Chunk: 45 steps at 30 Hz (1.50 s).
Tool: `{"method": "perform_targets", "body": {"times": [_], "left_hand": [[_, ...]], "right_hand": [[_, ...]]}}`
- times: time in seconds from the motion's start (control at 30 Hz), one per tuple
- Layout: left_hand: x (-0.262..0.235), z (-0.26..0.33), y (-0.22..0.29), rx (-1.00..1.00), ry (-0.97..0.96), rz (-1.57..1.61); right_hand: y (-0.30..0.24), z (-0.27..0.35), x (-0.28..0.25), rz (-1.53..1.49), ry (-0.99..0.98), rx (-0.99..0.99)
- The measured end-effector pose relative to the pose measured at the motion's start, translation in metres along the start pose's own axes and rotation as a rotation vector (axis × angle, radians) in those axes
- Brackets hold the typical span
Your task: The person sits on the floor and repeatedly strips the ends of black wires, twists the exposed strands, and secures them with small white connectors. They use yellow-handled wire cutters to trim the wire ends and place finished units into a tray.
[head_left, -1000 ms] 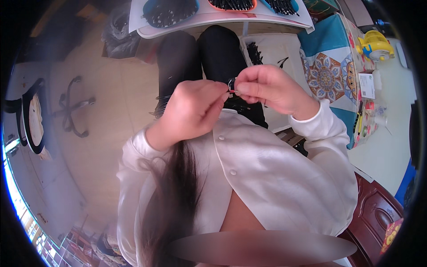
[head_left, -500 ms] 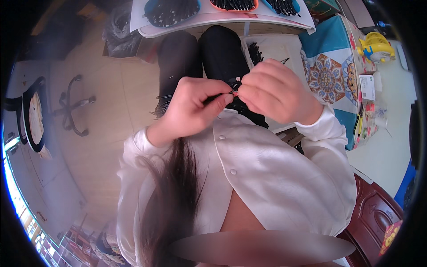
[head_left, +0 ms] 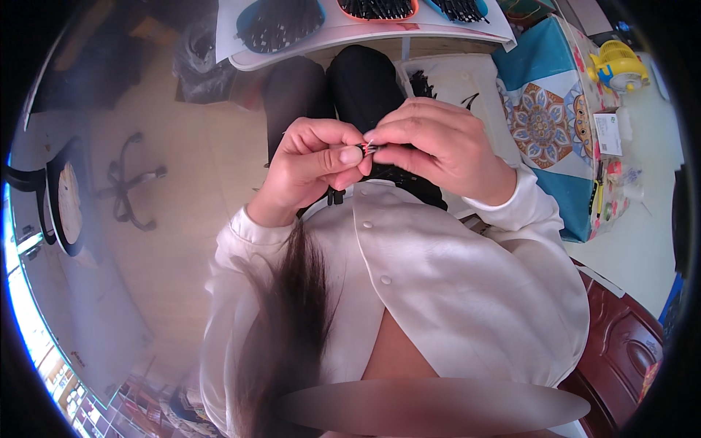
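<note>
A small white box (head_left: pixel 607 135) to the right of the desk (head_left: pixel 358 32) carries a dark square code and print too tiny to make out.

Both hands work on the near side of the desk, over the lap. The left hand (head_left: pixel 318 157) is closed, thumb and forefinger pinched on one thin cable (head_left: pixel 369 148), whose bare reddish and dark strands poke out past the thumb. Black ends (head_left: pixel 336 197) hang below its palm; two seem to show. The right hand (head_left: pixel 442 150) has its fingers curled and its fingertips right at those strands, nearly meeting the left; I cannot tell whether they are clamped on them or just touching.

Three trays sit on the desk, all heaped with black pieces too many to count: a blue tray (head_left: pixel 322 19) at its left, an orange tray (head_left: pixel 416 10) in the middle, a second blue tray (head_left: pixel 484 9) at its right. Below the desk's right half is one white bin (head_left: pixel 475 73) with a clump of black cables (head_left: pixel 421 84). Right of the desk are one patterned teal-and-white cover (head_left: pixel 540 124) and one yellow fan (head_left: pixel 619 66).
</note>
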<state>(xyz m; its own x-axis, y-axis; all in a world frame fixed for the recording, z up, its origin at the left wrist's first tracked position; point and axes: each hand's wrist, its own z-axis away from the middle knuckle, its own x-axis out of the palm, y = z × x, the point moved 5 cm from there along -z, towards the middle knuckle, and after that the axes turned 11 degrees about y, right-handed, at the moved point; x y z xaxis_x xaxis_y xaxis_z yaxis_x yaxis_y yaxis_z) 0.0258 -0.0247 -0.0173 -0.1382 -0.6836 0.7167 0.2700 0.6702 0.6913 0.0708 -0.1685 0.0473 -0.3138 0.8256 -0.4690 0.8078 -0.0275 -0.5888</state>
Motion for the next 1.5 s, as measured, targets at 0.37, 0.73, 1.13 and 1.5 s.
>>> {"method": "perform_targets", "body": {"times": [0.37, 0.73, 1.13, 1.5], "left_hand": [[0.0, 0.005, -0.006, -0.052, 0.024, 0.166], [-0.004, 0.001, -0.007, -0.027, -0.005, 0.268], [0.003, 0.009, 0.013, 0.326, -0.029, -0.667], [-0.013, 0.0, -0.008, 0.152, 0.091, 0.069]], "right_hand": [[0.009, -0.001, -0.012, -0.07, 0.038, 0.06], [0.0, 0.004, -0.01, 0.072, 0.03, -0.128], [0.024, 0.021, 0.018, -0.854, -0.211, 0.989], [-0.011, 0.011, -0.002, 0.295, 0.106, -0.28]]}}
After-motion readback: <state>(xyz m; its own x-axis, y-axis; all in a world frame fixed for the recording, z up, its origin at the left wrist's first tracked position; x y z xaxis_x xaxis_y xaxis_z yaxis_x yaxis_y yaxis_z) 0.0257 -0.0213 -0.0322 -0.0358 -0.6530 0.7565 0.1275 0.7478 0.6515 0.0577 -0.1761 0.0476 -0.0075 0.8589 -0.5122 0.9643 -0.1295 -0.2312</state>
